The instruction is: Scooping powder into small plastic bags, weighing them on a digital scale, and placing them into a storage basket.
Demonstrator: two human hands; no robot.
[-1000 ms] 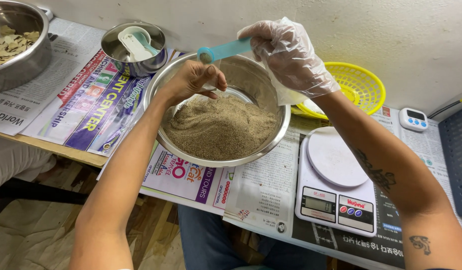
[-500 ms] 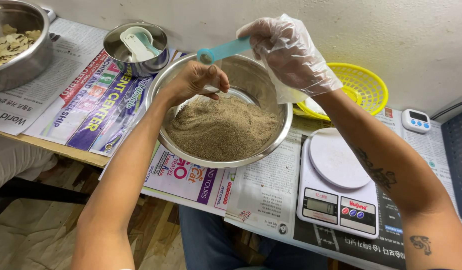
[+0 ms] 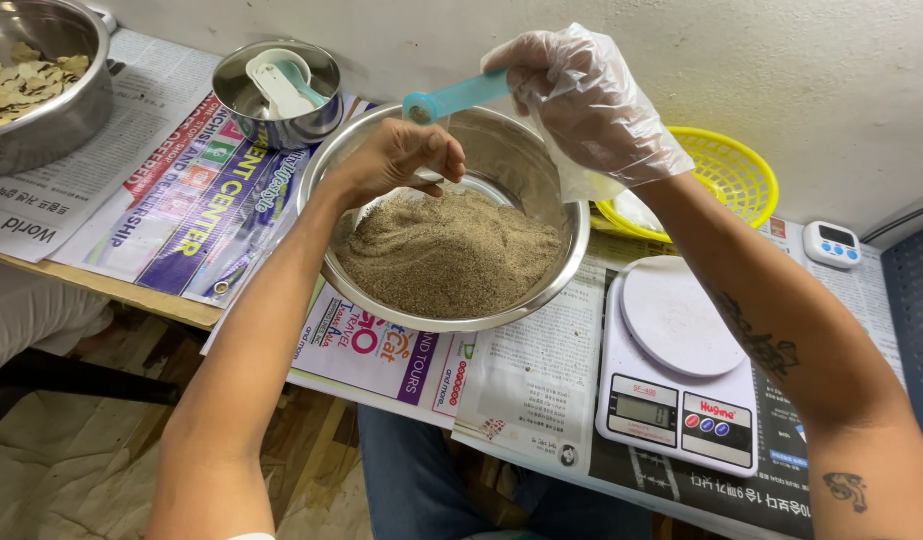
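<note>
Head | hands: left [image 3: 406, 158] bare, curled over powder bowl [image 3: 561, 270] | right [image 3: 581, 105] gripping scoop [image 3: 451, 100] | scale [image 3: 676, 370] beside

A small teal measuring spoon [image 3: 451, 99] is tilted over the far rim of a round steel bowl [image 3: 556, 270] holding a mound of brownish ground powder [image 3: 446, 250].

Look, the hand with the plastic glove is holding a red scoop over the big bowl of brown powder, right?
Not quite. The head view shows the gloved right hand holding a teal-blue scoop, not a red one, over the big bowl of brown powder.
</note>
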